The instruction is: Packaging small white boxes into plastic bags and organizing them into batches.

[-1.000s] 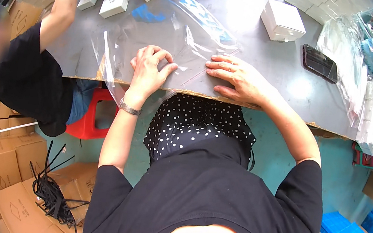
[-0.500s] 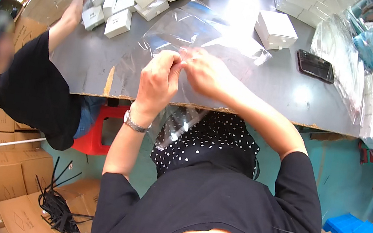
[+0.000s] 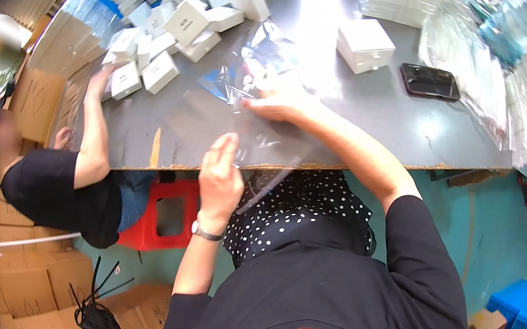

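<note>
Film (image 3: 266, 142), clear and crinkled, spreads across our tabletop (image 3: 379, 107) and over its near edge. Our left hand (image 3: 220, 182) is straight-fingered at that edge, our right hand (image 3: 284, 102) reaches over the film; we cannot tell whether either grip closes on it.

Pretty bright in here tbh. Big blown-out glare streak runs down the bench (image 3: 376, 128), plus a smaller hot spot below the phone (image 3: 430, 82). Clear plastic (image 3: 267, 142) throws sparkly highlights, right hand (image 3: 280, 103) looks washed out and kinda soft. Fisheye bends the edges, corners go black.
</note>
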Available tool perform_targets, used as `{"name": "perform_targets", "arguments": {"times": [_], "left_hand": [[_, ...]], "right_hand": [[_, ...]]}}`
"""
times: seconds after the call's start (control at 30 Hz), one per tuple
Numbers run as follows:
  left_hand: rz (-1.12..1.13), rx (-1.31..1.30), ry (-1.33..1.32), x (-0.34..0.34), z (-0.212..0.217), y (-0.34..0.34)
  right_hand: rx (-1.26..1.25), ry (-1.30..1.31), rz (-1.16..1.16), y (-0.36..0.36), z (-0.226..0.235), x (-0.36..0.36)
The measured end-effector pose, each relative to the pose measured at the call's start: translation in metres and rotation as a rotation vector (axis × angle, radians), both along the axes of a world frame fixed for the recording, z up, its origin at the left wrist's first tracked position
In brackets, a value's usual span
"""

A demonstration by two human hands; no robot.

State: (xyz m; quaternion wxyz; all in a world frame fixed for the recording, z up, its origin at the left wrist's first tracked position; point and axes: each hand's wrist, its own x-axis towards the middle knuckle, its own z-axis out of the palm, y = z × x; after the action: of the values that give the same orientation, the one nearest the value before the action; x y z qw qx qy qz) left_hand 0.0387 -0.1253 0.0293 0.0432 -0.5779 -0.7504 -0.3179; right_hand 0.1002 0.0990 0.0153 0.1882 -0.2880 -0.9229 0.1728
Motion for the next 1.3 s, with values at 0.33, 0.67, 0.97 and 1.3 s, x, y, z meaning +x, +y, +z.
{"name": "perform_targets", "arguments": {"times": [0.33,0.67,0.97,1.3], "left_hand": [[0.025,0.008,0.045,-0.014,0.05,0.001],[-0.015,-0.007,0.177,-0.003,0.049,0.02],[-0.21,-0.285,-0.07,-0.007,0.022,0.028],[-0.219,-0.159,-0.554,-0.029,0.05,0.026]], "right_hand": [[0.201,0.246,-0.14,0.098,0.103,0.142],[0.296,0.154,-0.342,0.122,0.03,0.148],[-0.25,0.778,0.001,0.094,0.033,0.163],[-0.01,0.258,0.243,-0.022,0.032,0.139]]}}
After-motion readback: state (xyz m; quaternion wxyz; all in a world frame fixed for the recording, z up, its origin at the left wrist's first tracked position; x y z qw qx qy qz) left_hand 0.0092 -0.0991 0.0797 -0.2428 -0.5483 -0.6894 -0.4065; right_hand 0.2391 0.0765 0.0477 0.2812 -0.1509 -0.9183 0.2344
